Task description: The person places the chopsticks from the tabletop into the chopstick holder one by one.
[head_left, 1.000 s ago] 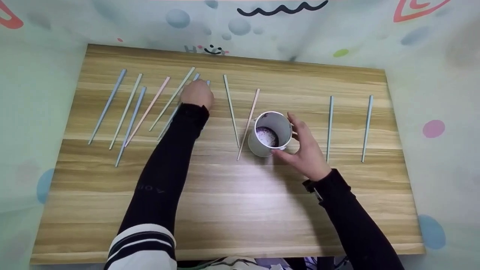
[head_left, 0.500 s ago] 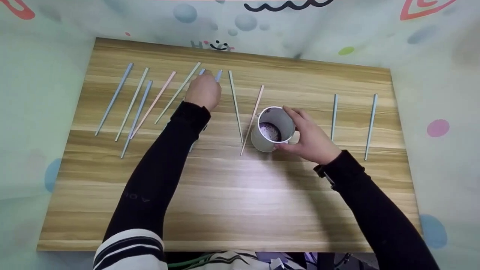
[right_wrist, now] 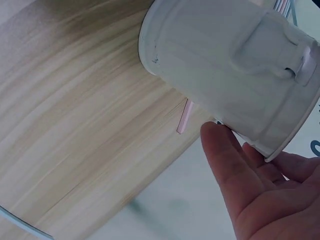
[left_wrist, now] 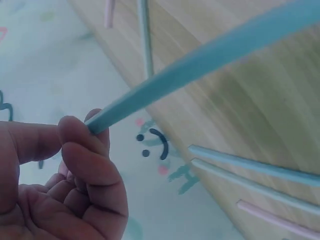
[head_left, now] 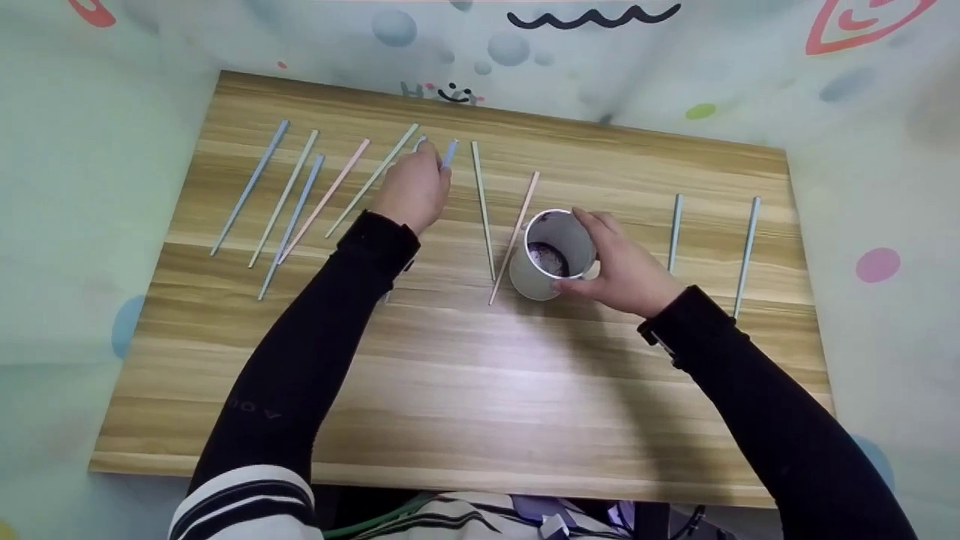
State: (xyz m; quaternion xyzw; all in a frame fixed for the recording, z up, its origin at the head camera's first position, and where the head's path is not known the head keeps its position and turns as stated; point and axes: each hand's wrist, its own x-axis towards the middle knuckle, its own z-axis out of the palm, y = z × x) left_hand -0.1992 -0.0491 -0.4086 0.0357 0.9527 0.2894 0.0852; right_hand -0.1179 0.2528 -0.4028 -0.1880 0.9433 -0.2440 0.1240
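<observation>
Left hand (head_left: 412,191) is pinching the far end of a blue chopstick (left_wrist: 200,60), which is running back under the arm, while the right hand (head_left: 626,270) is gripping the cup (head_left: 551,255), probably tilted, just right of it.

A rectangular light-wood table (head_left: 465,390) carried slim blue, green and pink plastic chopsticks (head_left: 330,191) fanned near its far left corner, two more chopsticks mid-table, two grey-blue chopsticks (head_left: 674,231) by the right edge, and a white mug (head_left: 551,255).
</observation>
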